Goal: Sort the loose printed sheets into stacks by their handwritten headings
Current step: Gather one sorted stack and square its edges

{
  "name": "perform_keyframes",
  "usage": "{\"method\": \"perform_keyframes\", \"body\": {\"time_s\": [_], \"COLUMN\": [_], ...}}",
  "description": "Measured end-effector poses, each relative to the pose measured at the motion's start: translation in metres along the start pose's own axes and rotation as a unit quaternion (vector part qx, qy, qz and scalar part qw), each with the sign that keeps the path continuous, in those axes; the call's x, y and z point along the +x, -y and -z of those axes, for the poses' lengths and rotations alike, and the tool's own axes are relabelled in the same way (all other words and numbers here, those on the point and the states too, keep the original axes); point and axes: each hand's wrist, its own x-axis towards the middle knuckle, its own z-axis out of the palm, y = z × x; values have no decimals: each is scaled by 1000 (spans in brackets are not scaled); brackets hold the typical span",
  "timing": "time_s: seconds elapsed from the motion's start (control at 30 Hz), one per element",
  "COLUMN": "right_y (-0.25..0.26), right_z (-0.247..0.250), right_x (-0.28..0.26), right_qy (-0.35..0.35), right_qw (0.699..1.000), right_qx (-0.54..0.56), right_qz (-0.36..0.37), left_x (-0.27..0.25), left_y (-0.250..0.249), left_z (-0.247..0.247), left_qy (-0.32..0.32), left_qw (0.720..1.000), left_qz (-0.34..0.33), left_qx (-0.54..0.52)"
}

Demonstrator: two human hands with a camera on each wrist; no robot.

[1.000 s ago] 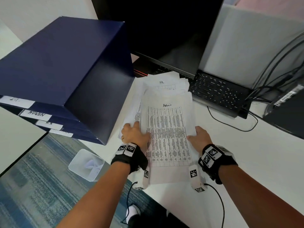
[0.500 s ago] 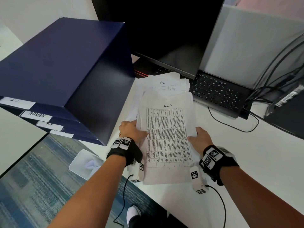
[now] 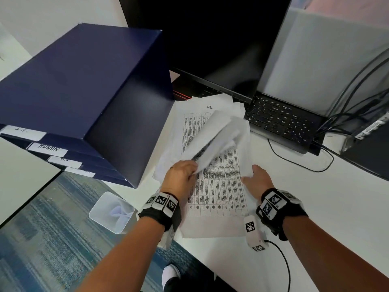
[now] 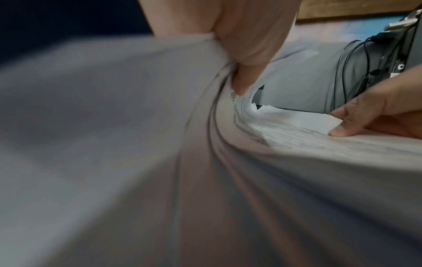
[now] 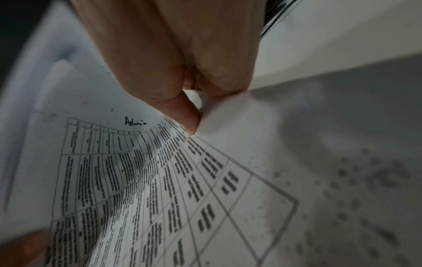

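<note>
A pile of printed table sheets (image 3: 219, 192) lies on the white desk (image 3: 315, 207) in front of me. My left hand (image 3: 194, 169) grips the left edge of the top sheets (image 3: 221, 133) and holds them curled up off the pile; they are blurred. The left wrist view shows its fingers (image 4: 248, 54) clamped on bent paper (image 4: 114, 126). My right hand (image 3: 250, 173) holds the pile's right edge. In the right wrist view its thumb (image 5: 189, 122) pinches a sheet headed "Admin" (image 5: 134, 122). A sheet headed "HR" (image 3: 209, 107) lies exposed underneath.
A stack of navy file trays (image 3: 84, 81) with white labels, one reading "ADMIN" (image 3: 47, 149), overhangs the desk's left side. A dark monitor (image 3: 210, 39), a laptop keyboard (image 3: 280, 121) and cables (image 3: 294, 161) stand behind. A clear plastic bin (image 3: 111, 211) sits on the carpet below.
My left hand has closed on the left edge of the top sheets and lifted them, curling them over to the right. The right hand has stayed at the pile's right edge.
</note>
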Motion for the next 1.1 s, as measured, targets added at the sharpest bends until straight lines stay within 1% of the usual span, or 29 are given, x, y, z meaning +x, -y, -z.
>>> {"method": "perform_keyframes", "body": {"time_s": [0.03, 0.07, 0.13, 0.17, 0.2, 0.27, 0.3, 0.33, 0.37, 0.43, 0.53, 0.6, 0.67, 0.73, 0.77, 0.8, 0.87, 0.97, 1.1], "right_y": [0, -1, -1, -2, -1, -1, 0, 0, 0, -1, -1, -2, -3, -3, -2, -1, -2, -6, -6], "right_z": [0, -1, -1, -1, -1, -1, 0, 0, 0, 0, 0, 0, 0, 0, 1, 1, 0, -2, -2], "right_x": [0, 1, 2, 2, 1, 0, -1, -1, 0, 1, 1, 0, -1, -3, -5, -5, -3, 0, 0], "right_qy": [-1, -1, 2, 4, 5, 6, 8, 9, 10, 12, 12, 9, -2, -4, -2, 0, -1, -2, 4], "right_qw": [1000, 1000, 1000, 1000, 1000, 1000, 1000, 1000, 1000, 1000, 1000, 1000, 999, 999, 999, 999, 999, 997, 997], "right_qx": [-3, -3, -1, -3, -4, -2, -1, -2, -3, 1, 6, 15, 31, 40, 37, 37, 52, 72, 77], "right_qz": [0, -2, -4, -6, -8, -11, -15, -17, -16, -16, -20, -21, -19, -18, -18, -21, -17, -10, -10], "left_x": [-3, -4, -5, -4, -2, 5, 7, 10, 11, 10, 3, -3, -9, -15, -15, -14, -9, -3, 1], "left_y": [0, 0, 1, 3, 5, 11, 14, 14, 14, 10, -4, -15, -28, -39, -41, -44, -40, -31, -20], "left_z": [-4, -7, -9, -8, -6, -2, 0, 3, 4, 8, 17, 25, 31, 35, 35, 36, 35, 38, 43], "left_qy": [-7, -9, -21, -28, -30, 18, 56, 79, 89, 76, 31, 4, 11, 33, 37, 31, 14, 8, -12], "left_qw": [1000, 1000, 997, 994, 993, 992, 985, 980, 976, 978, 983, 972, 948, 934, 928, 916, 897, 892, 874], "left_qz": [-19, -10, 62, 89, 102, 128, 159, 180, 196, 192, 157, 162, 174, 164, 169, 189, 221, 246, 295], "left_qx": [3, -10, -43, -54, -43, 8, 25, 31, 16, -30, -89, -171, -266, -317, -329, -353, -382, -379, -386]}}
